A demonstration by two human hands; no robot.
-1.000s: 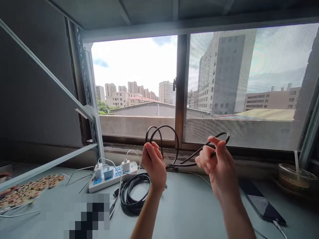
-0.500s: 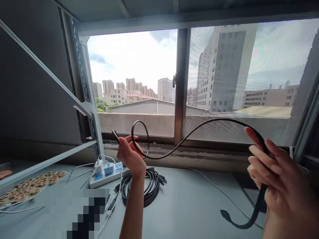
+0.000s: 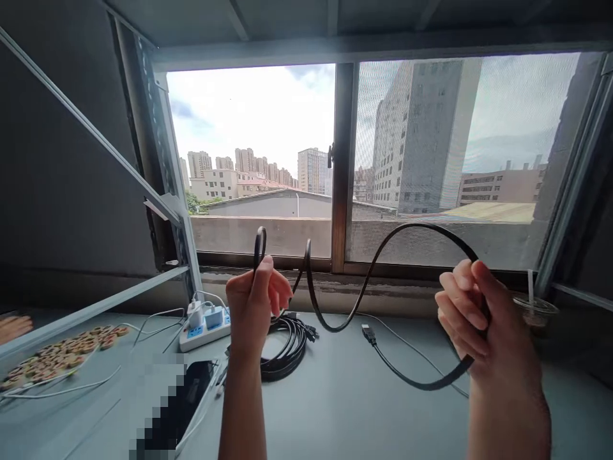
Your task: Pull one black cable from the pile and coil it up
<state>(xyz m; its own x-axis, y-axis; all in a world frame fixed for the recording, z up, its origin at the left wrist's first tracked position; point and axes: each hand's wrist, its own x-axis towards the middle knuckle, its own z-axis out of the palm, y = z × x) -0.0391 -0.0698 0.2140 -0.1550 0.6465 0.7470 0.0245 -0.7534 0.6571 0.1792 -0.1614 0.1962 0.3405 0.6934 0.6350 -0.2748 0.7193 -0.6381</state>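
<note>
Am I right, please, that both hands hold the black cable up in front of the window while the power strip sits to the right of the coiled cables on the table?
Not quite: in the head view the power strip sits left of the coiled cables, not right. The rest holds: the left hand and right hand hold the black cable up before the window.

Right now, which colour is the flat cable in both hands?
The cable is plain black, shown best in the head view.

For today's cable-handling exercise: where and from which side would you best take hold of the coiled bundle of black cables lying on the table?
Grip the coiled bundle across its right-hand arc, coming from above. It lies flat on the table, and that side is open, while the left hand and forearm cover its left part. Pinching all strands together would probably keep the loops from springing apart.
</note>
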